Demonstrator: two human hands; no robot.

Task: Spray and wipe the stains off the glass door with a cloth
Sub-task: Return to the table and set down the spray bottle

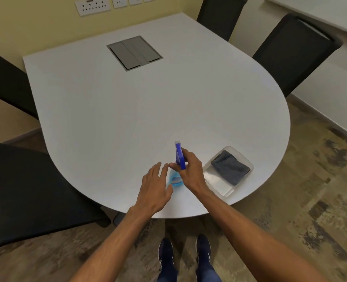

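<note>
A spray bottle (178,157) with a blue trigger head and clear body of blue liquid stands near the front edge of the white table (127,110). My right hand (191,171) is wrapped around its neck just under the head. My left hand (155,186) hovers right beside the bottle's body, fingers spread, holding nothing. A folded grey cloth (229,166) lies in a clear shallow tray (219,185) to the right of the bottle. No glass door is in view.
Black chairs stand around the table: one at front left (26,192), one at far left (3,82), two at the back right (294,51). A grey cable hatch (134,52) sits in the tabletop. Wall sockets (93,6) are behind. My shoes (185,255) are on patterned floor.
</note>
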